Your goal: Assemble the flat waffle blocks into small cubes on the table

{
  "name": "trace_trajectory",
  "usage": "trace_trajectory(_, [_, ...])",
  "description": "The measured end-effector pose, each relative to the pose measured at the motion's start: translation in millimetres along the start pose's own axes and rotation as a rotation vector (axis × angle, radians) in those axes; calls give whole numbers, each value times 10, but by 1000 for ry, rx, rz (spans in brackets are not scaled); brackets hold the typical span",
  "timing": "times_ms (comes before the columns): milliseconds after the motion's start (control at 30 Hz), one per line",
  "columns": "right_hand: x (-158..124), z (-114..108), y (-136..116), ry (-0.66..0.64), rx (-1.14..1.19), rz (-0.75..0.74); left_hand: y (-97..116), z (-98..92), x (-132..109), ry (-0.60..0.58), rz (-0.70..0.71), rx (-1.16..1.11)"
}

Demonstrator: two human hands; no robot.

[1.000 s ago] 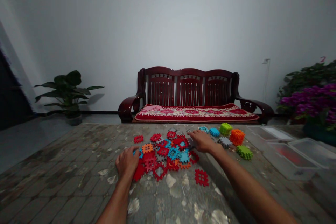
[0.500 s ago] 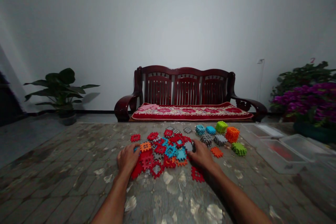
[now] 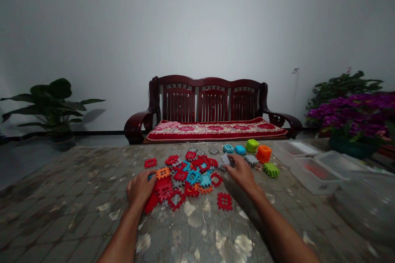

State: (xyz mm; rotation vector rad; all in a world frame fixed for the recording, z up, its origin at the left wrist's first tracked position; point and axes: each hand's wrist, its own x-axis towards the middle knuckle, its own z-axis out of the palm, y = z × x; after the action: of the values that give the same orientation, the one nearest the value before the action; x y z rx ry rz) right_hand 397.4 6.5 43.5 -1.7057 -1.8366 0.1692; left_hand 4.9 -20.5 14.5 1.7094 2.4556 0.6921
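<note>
A heap of toothed, interlocking plastic tiles, mostly red with grey, blue and orange ones, lies on the table in front of me. My left hand rests at the heap's left edge, thumb and index finger closed around a small blue tile that is partly hidden. An orange tile touches those fingertips. To the right of the heap, my right hand pinches a grey tile between thumb and fingers. Below that hand a red square tile lies apart.
Stacks of tiles sorted by colour stand at the back right: blue, lime, orange, grey and green. Clear plastic boxes sit farther right, beside purple flowers. A wooden bench stands beyond the table.
My right hand has lifted the grey tile from the heap's right side and carried it toward the grey stack, uncovering a red tile. My left hand stays put. The camera view has turned slightly right.
</note>
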Motion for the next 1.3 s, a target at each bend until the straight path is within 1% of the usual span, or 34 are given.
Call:
trace_trajectory(100, [137, -274, 328, 95, -9, 135, -27, 24, 18, 3, 10, 4])
trace_trajectory(200, [189, -454, 630, 155, -57, 222, -47, 43, 25, 17, 18, -4])
trace_trajectory(267, [185, -502, 769, 155, -114, 242, -53, 49, 25, 21, 10, -10])
trace_trajectory(367, [172, -491, 877, 123, -198, 264, -54, 47, 24, 21, 3, -15])
trace_trajectory(500, [186, -412, 923, 133, -230, 271, -44, 24, 27, 6, -6, -8])
trace_trajectory(700, [189, -370, 943, 156, -224, 210, -48, 14, 35, -6, 2, 15])
trace_trajectory(767, [173, -382, 918, 189, -245, 235, -60, 28, 40, -4, 5, 25])
trace_trajectory(833, [146, -393, 871, 206, -242, 292, -74, 44, 46, -2, 13, 38])
trace_trajectory(933, [94, -399, 783, 149, -218, 377, -86, 61, 52, -4, 7, 52])
trace_trajectory(1000, [64, -395, 741, 101, -222, 390, -85, 62, 53, -9, 4, 47])
trace_trajectory(1133, [40, -359, 747, 69, -210, 326, -70, 44, 48, -15, 9, 30])
trace_trajectory(1300, [54, -291, 827, 93, -162, 280, -43, 16, 39, -38, -3, 41])
